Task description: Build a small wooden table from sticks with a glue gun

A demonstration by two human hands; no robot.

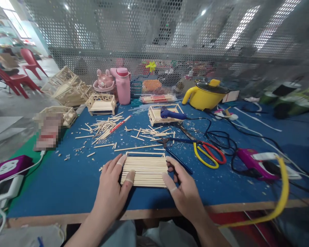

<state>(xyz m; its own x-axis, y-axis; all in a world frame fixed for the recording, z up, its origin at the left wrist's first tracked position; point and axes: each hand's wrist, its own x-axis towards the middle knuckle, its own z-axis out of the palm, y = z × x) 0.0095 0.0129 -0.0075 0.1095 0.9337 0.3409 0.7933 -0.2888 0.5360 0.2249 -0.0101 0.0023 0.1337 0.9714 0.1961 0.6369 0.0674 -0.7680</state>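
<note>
1. Our left hand (115,183) and right hand (184,187) grip one stick panel (145,171) between them, low over the table (67,188), its slats running from hand to hand.
2. Our left thumb presses on top near the left end, fingers along that edge; our right thumb bears on the right end, the other fingers curled beside it.
3. We judge the panel light, fairly stiff along its slats and not slippery, but fragile at the joints. Its two ends look the safest hold; the thin rail (145,153) at its far edge seems easiest to snap. Its slats lie too close for us to count surely.
4. Just beyond our right hand lies one pair of cutters (179,160), and right of that one pair of scissors (209,155).
5. Straight beyond our hands we see two heaps of loose sticks (106,127), too many to count.
6. Farther out, one glue gun (175,114) rests on one small frame (153,120). Beyond our left hand stand two more frames (101,105) and a jumbled stack (67,85), its number unclear.
7. Farthest beyond, we count one pink flask (123,87) and one yellow pot (207,97).
</note>
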